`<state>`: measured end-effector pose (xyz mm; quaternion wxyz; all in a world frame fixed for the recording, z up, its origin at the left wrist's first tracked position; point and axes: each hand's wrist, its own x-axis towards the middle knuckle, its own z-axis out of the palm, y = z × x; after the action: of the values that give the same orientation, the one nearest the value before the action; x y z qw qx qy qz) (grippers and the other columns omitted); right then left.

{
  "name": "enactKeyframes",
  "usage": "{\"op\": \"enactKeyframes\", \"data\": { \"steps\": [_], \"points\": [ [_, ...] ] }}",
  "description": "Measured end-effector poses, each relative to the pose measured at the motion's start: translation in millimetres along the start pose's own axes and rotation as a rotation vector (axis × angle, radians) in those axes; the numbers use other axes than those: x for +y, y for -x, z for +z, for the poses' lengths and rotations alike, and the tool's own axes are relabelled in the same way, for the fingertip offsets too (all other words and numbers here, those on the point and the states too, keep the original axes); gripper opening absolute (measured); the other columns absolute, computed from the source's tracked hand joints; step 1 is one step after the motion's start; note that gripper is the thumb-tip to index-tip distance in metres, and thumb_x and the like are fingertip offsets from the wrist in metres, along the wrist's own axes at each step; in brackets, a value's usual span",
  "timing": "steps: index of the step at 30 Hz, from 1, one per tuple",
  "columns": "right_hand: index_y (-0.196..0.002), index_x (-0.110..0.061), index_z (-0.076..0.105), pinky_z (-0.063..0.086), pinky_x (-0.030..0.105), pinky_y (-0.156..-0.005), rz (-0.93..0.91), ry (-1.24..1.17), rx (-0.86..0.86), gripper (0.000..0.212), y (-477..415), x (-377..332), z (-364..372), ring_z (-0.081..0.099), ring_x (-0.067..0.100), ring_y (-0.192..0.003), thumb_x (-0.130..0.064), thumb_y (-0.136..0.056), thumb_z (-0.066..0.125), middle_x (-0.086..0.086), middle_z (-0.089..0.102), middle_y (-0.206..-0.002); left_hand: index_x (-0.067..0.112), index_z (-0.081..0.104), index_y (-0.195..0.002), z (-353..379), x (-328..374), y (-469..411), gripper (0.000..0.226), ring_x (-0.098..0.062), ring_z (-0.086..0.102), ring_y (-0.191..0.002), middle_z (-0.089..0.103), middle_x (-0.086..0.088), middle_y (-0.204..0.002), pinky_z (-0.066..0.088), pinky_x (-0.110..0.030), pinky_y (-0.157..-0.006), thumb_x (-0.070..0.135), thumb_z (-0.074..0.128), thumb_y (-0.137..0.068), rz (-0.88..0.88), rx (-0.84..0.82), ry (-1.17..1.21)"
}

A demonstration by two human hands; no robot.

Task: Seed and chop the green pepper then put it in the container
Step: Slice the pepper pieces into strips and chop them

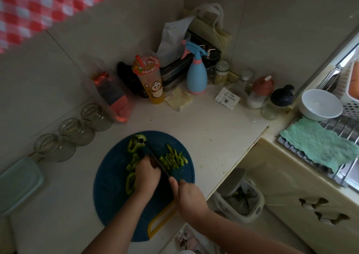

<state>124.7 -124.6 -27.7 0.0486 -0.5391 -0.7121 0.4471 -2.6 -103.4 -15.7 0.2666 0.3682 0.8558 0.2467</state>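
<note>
A round blue cutting board [114, 199] lies on the pale counter. Green pepper rings [136, 143] lie along its left side, and a pile of chopped pepper strips [173, 159] lies to the right of the knife blade [155, 159]. My left hand [146, 176] presses down on a pepper piece right beside the blade, hiding most of it. My right hand [189, 197] grips the knife handle, the blade pointing away from me across the board. A pale green lidded container [18, 185] sits at the far left of the counter.
Three empty glass jars [75, 131] line the left wall. A drink cup [149, 79], blue spray bottle [196, 73] and jars crowd the back corner. A white bowl [320, 104] and green cloth [318, 143] rest over the sink. A bin [240, 197] stands below the counter edge.
</note>
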Motion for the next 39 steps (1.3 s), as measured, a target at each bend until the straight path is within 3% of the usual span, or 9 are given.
{"op": "enactKeyframes", "data": {
  "steps": [6, 15, 18, 24, 28, 33, 36, 39],
  "points": [
    [-0.067, -0.029, 0.032, 0.037, 0.027, -0.066, 0.015, -0.012, -0.012, 0.041, -2.6, -0.5, 3.1, 0.059, 0.022, -0.078, -0.054, -0.098, 0.021, -0.009, 0.04, -0.063, 0.004, 0.061, -0.111, -1.8, 0.6, -1.9, 0.027, -0.031, 0.059, -0.109, 0.065, -0.014, -0.111, 0.047, -0.033, -0.084, -0.001, 0.05, -0.087, -0.011, -0.028, 0.002],
    [-0.067, -0.027, 0.036, 0.042, 0.031, -0.07, 0.052, -0.05, -0.015, 0.044, -5.1, -2.4, 3.6, 0.052, 0.018, -0.071, -0.054, -0.098, 0.021, -0.006, 0.043, -0.066, 0.007, 0.062, -0.105, 0.9, -1.5, -3.0, 0.023, -0.028, 0.061, -0.102, 0.066, -0.011, -0.106, 0.045, -0.028, -0.076, -0.001, 0.053, -0.086, 0.006, -0.024, 0.012],
    [-0.065, -0.025, 0.037, 0.042, 0.032, -0.069, 0.08, -0.072, -0.012, 0.046, -6.6, -3.7, 3.9, 0.056, 0.022, -0.075, -0.053, -0.099, 0.022, -0.003, 0.046, -0.067, 0.007, 0.062, -0.099, 1.1, -2.6, -4.0, 0.018, -0.026, 0.062, -0.098, 0.068, -0.01, -0.1, 0.046, -0.028, -0.075, 0.0, 0.055, -0.083, 0.026, -0.028, 0.0],
    [-0.064, -0.023, 0.038, 0.041, 0.031, -0.07, 0.12, -0.123, -0.015, 0.048, -10.8, -5.8, 7.3, 0.049, 0.019, -0.071, -0.052, -0.099, 0.021, -0.005, 0.043, -0.064, 0.014, 0.056, -0.08, 1.8, -4.5, -4.6, 0.013, -0.019, 0.061, -0.082, 0.062, 0.002, -0.079, 0.043, -0.026, -0.068, 0.002, 0.062, -0.081, 0.074, -0.042, -0.015],
    [-0.066, -0.023, 0.039, 0.039, 0.031, -0.071, 0.146, -0.132, -0.027, 0.048, -12.3, -9.9, 8.8, 0.049, 0.018, -0.073, -0.051, -0.099, 0.019, -0.005, 0.042, -0.066, 0.014, 0.055, -0.079, 3.1, -7.0, -6.3, 0.014, -0.016, 0.058, -0.076, 0.061, 0.002, -0.077, 0.042, -0.025, -0.065, 0.003, 0.063, -0.08, 0.089, -0.041, -0.019],
    [-0.065, -0.021, 0.042, 0.044, 0.034, -0.071, 0.193, -0.156, -0.049, 0.052, -19.4, -15.9, 13.7, 0.046, 0.013, -0.058, -0.052, -0.099, 0.018, -0.001, 0.046, -0.064, 0.014, 0.055, -0.079, 4.8, -12.0, -7.9, 0.014, -0.015, 0.059, -0.075, 0.06, 0.001, -0.077, 0.042, -0.023, -0.06, 0.004, 0.064, -0.08, 0.087, -0.054, -0.018],
    [-0.074, -0.014, 0.053, 0.048, 0.036, -0.074, 0.233, -0.178, -0.031, 0.059, -32.1, -23.0, 12.1, 0.061, 0.024, -0.077, -0.056, -0.098, 0.017, 0.007, 0.058, -0.078, 0.015, 0.055, -0.079, 4.9, -14.5, -10.8, 0.013, -0.015, 0.059, -0.076, 0.062, -0.001, -0.079, 0.045, -0.025, -0.062, 0.005, 0.064, -0.08, 0.082, -0.063, 0.0],
    [-0.089, -0.008, 0.062, 0.049, 0.037, -0.079, 0.258, -0.196, -0.021, 0.067, -45.9, -32.5, 9.2, 0.063, 0.028, -0.088, -0.057, -0.097, 0.017, 0.012, 0.064, -0.091, 0.019, 0.054, -0.073, 3.3, -22.2, -6.1, 0.016, -0.011, 0.06, -0.073, 0.063, 0.001, -0.077, 0.041, -0.018, -0.057, 0.015, 0.062, -0.086, 0.125, -0.12, 0.013]
  ]
}}
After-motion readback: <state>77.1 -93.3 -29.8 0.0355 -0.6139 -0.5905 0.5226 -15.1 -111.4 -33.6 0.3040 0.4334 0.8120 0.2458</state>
